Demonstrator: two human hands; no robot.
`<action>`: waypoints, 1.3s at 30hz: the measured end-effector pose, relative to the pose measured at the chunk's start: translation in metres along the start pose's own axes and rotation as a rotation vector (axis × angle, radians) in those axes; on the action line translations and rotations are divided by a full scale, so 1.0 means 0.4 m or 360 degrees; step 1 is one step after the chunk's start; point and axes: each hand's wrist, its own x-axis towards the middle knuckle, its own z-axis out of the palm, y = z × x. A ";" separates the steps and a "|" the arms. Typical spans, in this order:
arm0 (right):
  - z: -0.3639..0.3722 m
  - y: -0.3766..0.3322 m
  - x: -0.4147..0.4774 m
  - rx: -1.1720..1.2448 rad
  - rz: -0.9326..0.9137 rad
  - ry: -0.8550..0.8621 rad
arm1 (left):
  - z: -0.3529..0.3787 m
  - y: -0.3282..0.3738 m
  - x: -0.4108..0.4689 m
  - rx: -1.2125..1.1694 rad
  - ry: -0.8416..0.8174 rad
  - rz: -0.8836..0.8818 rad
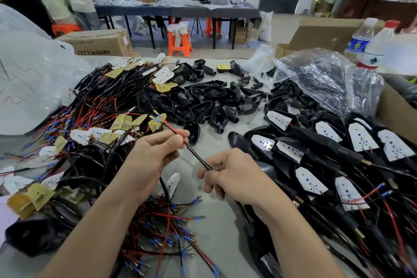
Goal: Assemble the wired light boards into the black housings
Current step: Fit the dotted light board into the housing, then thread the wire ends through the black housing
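Bag [33, 79]: clear plastic, far left of the cable [198, 157].

Boards [90, 119]: a loose heap of white and yellow light boards with black and red leads, left of the cable and reaching below it across the table [216, 228].

Left hand [155, 153]: thumb and fingers pinch the cable's upper part, where a red lead leaves the black sheath. The lead runs up and left from the pinch to a blue-sleeved terminal.

Housings [203, 101]: empty black shells, piled beyond the cable.

Right hand [234, 176]: fingers curled, pinching the cable's lower black sheath. The two hands hold the cable taut on a diagonal, above the table.

Filled housings [327, 144]: right of the cable, each with a white board seated inside and leads trailing.

Second bag [327, 79]: clear, crumpled, right of and beyond the cable, with black parts inside.

Bottles [379, 45]: two, upright, far right of the cable.
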 end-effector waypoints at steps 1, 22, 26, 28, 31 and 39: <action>0.000 0.003 0.003 -0.0022 0.0001 0.0018 | 0.007 -0.002 -0.002 0.0007 0.0007 0.0002; -0.226 -0.072 0.023 -0.0196 -0.0336 0.1038 | 0.050 -0.055 0.020 0.0615 0.0158 -0.0105; -0.445 -0.075 0.102 -0.1159 0.0037 0.1037 | 0.073 -0.062 0.017 0.0840 0.0314 -0.0089; -0.525 -0.040 0.153 -0.1667 0.0304 0.0808 | 0.078 -0.060 0.013 0.0925 0.0337 -0.0078; -0.578 0.045 0.196 -0.1945 0.0652 0.0364 | 0.084 -0.058 0.011 0.0969 0.0357 -0.0087; -0.584 0.101 0.254 -0.1989 0.0781 0.0016 | 0.085 -0.061 0.007 0.1013 0.0274 -0.0059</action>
